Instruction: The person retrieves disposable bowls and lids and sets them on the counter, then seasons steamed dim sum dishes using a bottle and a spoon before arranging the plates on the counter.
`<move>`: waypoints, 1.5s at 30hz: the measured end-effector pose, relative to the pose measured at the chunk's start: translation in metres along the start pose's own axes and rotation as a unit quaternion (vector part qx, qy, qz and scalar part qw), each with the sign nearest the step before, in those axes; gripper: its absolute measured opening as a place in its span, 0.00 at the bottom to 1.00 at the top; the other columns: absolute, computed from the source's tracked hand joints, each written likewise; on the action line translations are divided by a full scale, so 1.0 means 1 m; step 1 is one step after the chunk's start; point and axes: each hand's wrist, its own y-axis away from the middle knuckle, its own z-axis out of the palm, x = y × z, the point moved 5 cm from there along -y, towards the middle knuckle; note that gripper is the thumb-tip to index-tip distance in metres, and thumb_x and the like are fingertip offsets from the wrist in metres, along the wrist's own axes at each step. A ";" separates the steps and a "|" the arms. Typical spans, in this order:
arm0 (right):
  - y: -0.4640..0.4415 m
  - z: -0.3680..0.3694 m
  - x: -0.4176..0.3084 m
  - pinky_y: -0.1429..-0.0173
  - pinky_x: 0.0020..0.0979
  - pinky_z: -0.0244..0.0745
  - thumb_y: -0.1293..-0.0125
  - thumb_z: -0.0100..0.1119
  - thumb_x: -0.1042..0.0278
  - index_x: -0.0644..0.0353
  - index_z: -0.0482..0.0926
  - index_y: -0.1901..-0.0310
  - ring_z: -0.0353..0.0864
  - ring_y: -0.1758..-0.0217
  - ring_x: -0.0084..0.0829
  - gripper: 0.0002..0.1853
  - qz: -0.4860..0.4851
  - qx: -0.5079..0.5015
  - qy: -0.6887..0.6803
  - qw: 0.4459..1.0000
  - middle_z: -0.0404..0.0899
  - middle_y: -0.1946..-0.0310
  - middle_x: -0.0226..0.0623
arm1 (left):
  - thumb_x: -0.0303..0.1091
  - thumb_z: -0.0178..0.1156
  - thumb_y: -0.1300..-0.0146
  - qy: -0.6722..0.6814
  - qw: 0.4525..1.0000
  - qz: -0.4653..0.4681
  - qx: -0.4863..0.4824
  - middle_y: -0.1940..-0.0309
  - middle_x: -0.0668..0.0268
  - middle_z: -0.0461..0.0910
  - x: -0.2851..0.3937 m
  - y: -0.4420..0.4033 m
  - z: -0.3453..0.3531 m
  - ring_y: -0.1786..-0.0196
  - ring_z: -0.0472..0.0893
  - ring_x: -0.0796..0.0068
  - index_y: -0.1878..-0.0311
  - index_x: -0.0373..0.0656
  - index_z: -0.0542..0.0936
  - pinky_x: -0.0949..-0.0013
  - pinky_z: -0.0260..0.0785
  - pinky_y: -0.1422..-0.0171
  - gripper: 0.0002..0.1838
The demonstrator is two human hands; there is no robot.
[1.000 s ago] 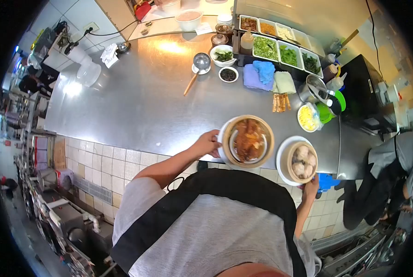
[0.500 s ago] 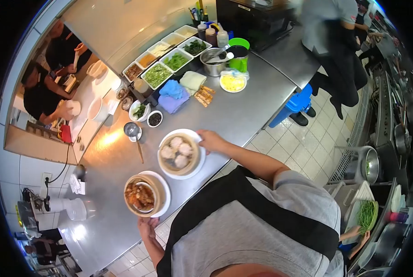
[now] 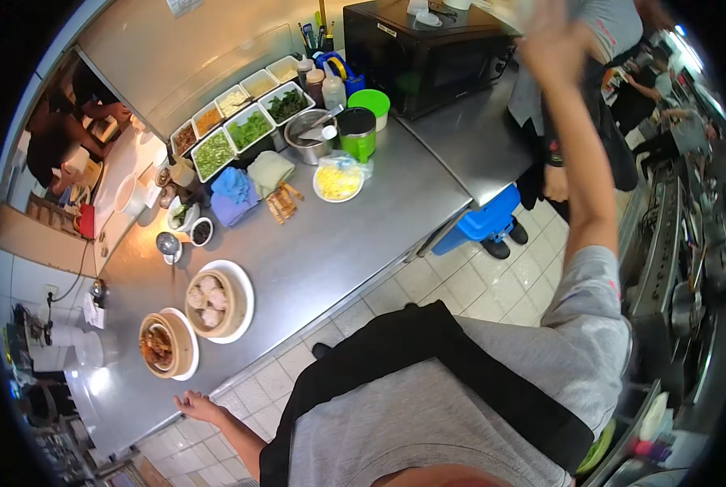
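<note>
My left hand (image 3: 200,406) hovers at the counter's front edge, empty, its fingers apart. Nearest to it is a bamboo steamer (image 3: 181,337) of brown sauced food (image 3: 156,347), set on a white plate (image 3: 191,367). Beside it, another bamboo steamer (image 3: 235,302) with several pale dumplings (image 3: 209,300) rests on a larger white plate (image 3: 248,299). My right arm stretches up towards the top right. Motion smears my right hand (image 3: 551,49), so its fingers and anything in them are unclear. It is near the right end of the black microwave (image 3: 428,61).
On the steel counter (image 3: 330,243) are trays of chopped ingredients (image 3: 248,126), folded cloths (image 3: 235,195), a bowl of yellow shreds (image 3: 337,185) and a metal pot (image 3: 308,150). A co-worker (image 3: 611,49) stands at the right, beside a blue bin (image 3: 481,223).
My right hand has let go of the dumpling steamer's plate and swung up to the right. My left hand has come away from the other steamer. The view has shifted right.
</note>
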 end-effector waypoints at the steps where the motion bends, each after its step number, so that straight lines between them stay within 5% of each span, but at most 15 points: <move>1: -0.006 0.005 0.036 0.50 0.45 0.70 0.44 0.56 0.63 0.55 0.70 0.46 0.75 0.49 0.39 0.22 -0.024 -0.026 0.032 0.999 0.73 0.52 0.45 | 0.29 0.53 0.38 0.009 0.999 0.040 0.003 0.57 0.64 0.69 0.002 0.018 0.005 0.65 0.70 0.76 0.36 0.41 0.62 0.74 0.64 0.66 0.26; 2: 0.003 0.038 0.085 0.47 0.50 0.66 0.49 0.61 0.59 0.47 0.71 0.47 0.72 0.46 0.38 0.25 -0.064 -0.162 0.251 0.952 0.68 0.45 0.42 | 0.30 0.53 0.38 0.016 0.997 0.080 0.006 0.57 0.65 0.68 0.007 0.036 0.010 0.65 0.69 0.76 0.36 0.41 0.62 0.75 0.63 0.66 0.26; 5: 0.045 0.090 0.171 0.42 0.56 0.59 0.41 0.53 0.57 0.47 0.71 0.45 0.68 0.39 0.37 0.21 -0.029 -0.270 0.288 0.918 0.63 0.37 0.38 | 0.30 0.52 0.35 -0.001 0.984 0.175 -0.017 0.58 0.65 0.67 0.060 0.112 0.044 0.62 0.68 0.77 0.36 0.41 0.62 0.74 0.64 0.62 0.25; 7: 0.027 0.119 0.181 0.40 0.58 0.56 0.37 0.50 0.55 0.47 0.70 0.44 0.63 0.34 0.36 0.20 0.015 -0.523 0.410 0.747 0.60 0.34 0.35 | 0.29 0.51 0.34 -0.001 0.975 0.215 -0.058 0.58 0.65 0.68 0.081 0.149 0.072 0.61 0.68 0.77 0.35 0.41 0.62 0.74 0.64 0.59 0.24; 10: 0.008 0.102 0.160 0.40 0.57 0.56 0.36 0.47 0.52 0.48 0.70 0.44 0.59 0.31 0.35 0.21 -0.072 -0.287 0.344 0.891 0.60 0.34 0.34 | 0.30 0.51 0.34 0.026 0.960 0.234 -0.152 0.59 0.66 0.69 0.112 0.191 0.116 0.60 0.68 0.77 0.35 0.40 0.62 0.74 0.64 0.56 0.24; 14: 0.018 0.133 0.200 0.37 0.54 0.54 0.34 0.44 0.50 0.49 0.69 0.42 0.60 0.32 0.35 0.22 -0.033 -0.395 0.394 0.829 0.60 0.34 0.37 | 0.29 0.51 0.34 0.041 0.941 0.242 -0.231 0.61 0.66 0.70 0.140 0.242 0.183 0.61 0.68 0.78 0.38 0.38 0.64 0.74 0.63 0.57 0.22; 15: 0.011 0.125 0.196 0.36 0.56 0.51 0.33 0.43 0.49 0.49 0.67 0.40 0.61 0.32 0.36 0.23 -0.057 -0.324 0.389 0.861 0.61 0.34 0.37 | 0.29 0.51 0.34 0.043 0.938 0.231 -0.255 0.61 0.66 0.71 0.131 0.248 0.197 0.61 0.68 0.78 0.38 0.38 0.65 0.74 0.63 0.57 0.21; 22: -0.006 0.148 0.242 0.36 0.53 0.55 0.33 0.42 0.52 0.49 0.69 0.42 0.65 0.36 0.36 0.21 -0.097 -0.287 0.434 0.849 0.66 0.38 0.39 | 0.29 0.51 0.34 0.069 0.905 0.202 -0.367 0.64 0.64 0.74 0.139 0.311 0.276 0.66 0.72 0.78 0.42 0.37 0.69 0.76 0.66 0.61 0.18; 24: -0.013 0.178 0.269 0.37 0.53 0.56 0.33 0.42 0.55 0.49 0.72 0.44 0.69 0.39 0.38 0.19 -0.095 -0.365 0.457 0.806 0.70 0.42 0.40 | 0.30 0.51 0.33 0.063 0.903 0.189 -0.381 0.64 0.64 0.74 0.146 0.334 0.291 0.66 0.72 0.78 0.42 0.37 0.69 0.76 0.67 0.60 0.17; 27: -0.044 0.263 0.345 0.40 0.53 0.61 0.34 0.43 0.56 0.49 0.74 0.47 0.75 0.46 0.41 0.18 -0.019 -0.416 0.348 0.840 0.76 0.49 0.42 | 0.32 0.51 0.33 0.056 0.906 0.128 -0.400 0.68 0.65 0.74 0.148 0.374 0.317 0.67 0.72 0.80 0.46 0.35 0.72 0.76 0.66 0.60 0.15; 30: -0.091 0.311 0.366 0.46 0.46 0.69 0.40 0.53 0.55 0.49 0.73 0.46 0.80 0.55 0.40 0.21 0.134 -0.312 0.197 0.920 0.79 0.54 0.41 | 0.32 0.51 0.33 0.040 0.902 0.078 -0.424 0.70 0.67 0.74 0.126 0.417 0.348 0.67 0.71 0.80 0.49 0.33 0.74 0.77 0.65 0.59 0.14; 32: -0.107 0.396 0.409 0.57 0.42 0.76 0.43 0.51 0.69 0.64 0.76 0.51 0.81 0.59 0.45 0.17 0.148 -0.203 0.133 0.959 0.80 0.63 0.50 | 0.31 0.50 0.33 0.015 0.914 0.057 -0.402 0.70 0.67 0.74 0.129 0.451 0.363 0.67 0.72 0.79 0.51 0.32 0.74 0.76 0.66 0.59 0.13; 34: -0.122 0.473 0.423 0.59 0.45 0.76 0.44 0.50 0.70 0.63 0.81 0.62 0.82 0.63 0.48 0.12 0.033 -0.240 0.172 0.955 0.81 0.67 0.49 | 0.29 0.50 0.33 0.029 0.941 -0.015 -0.338 0.65 0.63 0.75 0.092 0.472 0.376 0.62 0.74 0.76 0.51 0.32 0.74 0.73 0.67 0.55 0.12; 38: -0.134 0.537 0.437 0.59 0.44 0.76 0.45 0.50 0.69 0.62 0.83 0.68 0.81 0.61 0.48 0.11 0.159 -0.193 0.056 0.967 0.81 0.65 0.49 | 0.27 0.52 0.40 -0.172 0.919 0.267 -0.232 0.49 0.49 0.68 0.121 0.502 0.389 0.46 0.68 0.50 0.48 0.33 0.71 0.57 0.59 0.39 0.17; 45: -0.178 0.524 0.356 0.49 0.41 0.72 0.45 0.52 0.65 0.57 0.79 0.56 0.78 0.52 0.45 0.15 0.063 -0.141 -0.192 0.969 0.79 0.56 0.47 | 0.29 0.50 0.40 -0.302 0.871 0.322 -0.213 0.48 0.46 0.67 0.130 0.511 0.402 0.46 0.66 0.47 0.47 0.32 0.69 0.52 0.57 0.39 0.18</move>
